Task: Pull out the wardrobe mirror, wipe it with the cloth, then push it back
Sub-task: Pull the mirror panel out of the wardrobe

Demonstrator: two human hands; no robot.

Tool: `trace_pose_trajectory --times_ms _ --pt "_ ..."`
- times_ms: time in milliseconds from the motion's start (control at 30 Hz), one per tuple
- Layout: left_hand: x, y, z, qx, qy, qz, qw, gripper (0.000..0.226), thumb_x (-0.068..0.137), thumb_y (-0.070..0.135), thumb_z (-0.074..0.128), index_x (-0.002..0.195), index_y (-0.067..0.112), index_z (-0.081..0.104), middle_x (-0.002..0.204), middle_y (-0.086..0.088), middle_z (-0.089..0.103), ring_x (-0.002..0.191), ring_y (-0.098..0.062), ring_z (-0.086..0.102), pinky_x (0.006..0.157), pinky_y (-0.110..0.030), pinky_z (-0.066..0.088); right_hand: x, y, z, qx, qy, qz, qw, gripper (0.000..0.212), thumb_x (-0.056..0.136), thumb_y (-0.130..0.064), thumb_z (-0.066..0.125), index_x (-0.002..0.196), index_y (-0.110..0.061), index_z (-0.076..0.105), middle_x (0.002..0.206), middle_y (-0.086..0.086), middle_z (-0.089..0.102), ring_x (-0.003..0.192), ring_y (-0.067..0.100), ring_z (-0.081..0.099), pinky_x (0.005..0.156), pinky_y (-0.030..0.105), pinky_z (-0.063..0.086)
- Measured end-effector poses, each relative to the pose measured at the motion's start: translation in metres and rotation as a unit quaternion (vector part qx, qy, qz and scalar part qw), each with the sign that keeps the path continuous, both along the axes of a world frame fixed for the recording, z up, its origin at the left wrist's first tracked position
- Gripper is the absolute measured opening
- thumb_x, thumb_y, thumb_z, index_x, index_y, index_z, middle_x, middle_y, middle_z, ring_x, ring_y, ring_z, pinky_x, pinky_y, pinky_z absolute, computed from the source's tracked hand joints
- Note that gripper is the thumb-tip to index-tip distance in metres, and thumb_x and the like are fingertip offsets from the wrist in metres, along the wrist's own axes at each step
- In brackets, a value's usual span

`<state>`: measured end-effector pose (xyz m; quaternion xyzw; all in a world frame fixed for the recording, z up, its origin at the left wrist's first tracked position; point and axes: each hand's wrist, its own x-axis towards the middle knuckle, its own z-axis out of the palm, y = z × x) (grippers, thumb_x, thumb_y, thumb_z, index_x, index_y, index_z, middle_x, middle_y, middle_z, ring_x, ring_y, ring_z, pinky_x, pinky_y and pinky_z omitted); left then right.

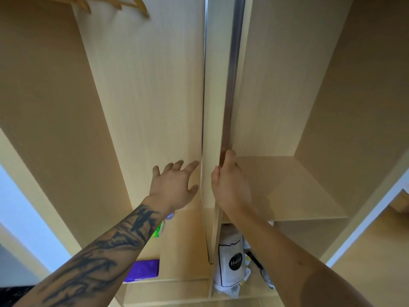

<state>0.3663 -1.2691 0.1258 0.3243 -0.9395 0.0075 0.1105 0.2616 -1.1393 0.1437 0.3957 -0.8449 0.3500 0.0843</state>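
The wardrobe mirror (213, 129) is seen edge-on as a tall narrow panel with a silver metal strip, standing between the two wardrobe compartments. My right hand (228, 182) grips its front edge, fingers curled round the right side and thumb on the front. My left hand (174, 185) is spread open beside the panel's left side, fingertips at the thin metal edge, holding nothing. A folded purple cloth (142, 270) lies on a low shelf in the left compartment, below my left forearm. The glass face is not visible from here.
Wooden hangers (124, 4) hang at the top left. A shelf (287, 187) spans the right compartment. Below it stands a white bag marked "Hello" (230, 262) with other small items. A green packet (158, 229) shows behind my left wrist.
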Motion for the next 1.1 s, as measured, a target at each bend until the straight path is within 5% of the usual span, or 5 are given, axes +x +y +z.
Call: trace_pose_trajectory --times_ms 333,533,733,933,1100 --pt "-0.006 0.027 -0.014 0.014 0.007 -0.019 1.000 0.077 0.098 0.062 0.053 0.163 0.052 0.012 0.175 -0.004 0.020 0.160 -0.030 0.020 0.122 -0.063 0.019 0.004 0.055 -0.003 -0.020 -0.028 0.027 0.999 0.047 0.109 -0.024 0.046 0.152 -0.011 0.032 0.107 0.011 0.071 0.087 0.030 0.070 0.078 0.049 0.058" --pt "-0.011 0.037 -0.012 0.006 0.019 -0.032 0.999 0.075 0.100 0.059 0.053 0.163 0.053 0.014 0.175 -0.004 0.019 0.160 -0.029 0.019 0.124 -0.062 0.016 -0.003 0.081 -0.009 -0.034 -0.055 0.043 0.997 0.037 0.108 -0.022 0.049 0.143 -0.018 0.036 0.076 -0.002 0.059 0.069 0.025 0.064 0.064 0.045 0.056" --pt "-0.017 0.039 -0.006 -0.006 0.029 -0.034 0.999 0.076 0.097 0.063 0.054 0.162 0.055 0.015 0.176 -0.003 0.016 0.160 -0.028 0.019 0.123 -0.063 0.013 -0.029 0.096 -0.016 -0.068 -0.078 0.033 0.994 0.038 0.108 -0.026 0.048 0.144 -0.016 0.039 0.112 -0.001 0.073 0.091 0.029 0.071 0.078 0.049 0.057" --pt "-0.018 0.030 -0.003 0.002 0.036 -0.029 0.999 0.076 0.097 0.061 0.055 0.161 0.055 0.014 0.176 -0.003 0.013 0.160 -0.028 0.019 0.122 -0.064 0.014 -0.065 0.100 -0.027 -0.119 -0.082 0.026 0.989 0.038 0.110 -0.026 0.050 0.145 -0.018 0.039 0.097 -0.003 0.071 0.082 0.027 0.069 0.072 0.048 0.056" --pt "-0.017 0.022 -0.001 0.015 0.053 -0.023 0.998 0.075 0.097 0.059 0.056 0.160 0.055 0.017 0.177 -0.003 0.013 0.161 -0.030 0.018 0.123 -0.064 0.013 -0.090 0.100 -0.031 -0.122 -0.075 0.026 0.989 0.038 0.110 -0.030 0.049 0.145 -0.018 0.041 0.092 -0.017 0.067 0.077 -0.006 0.063 0.066 0.027 0.048"
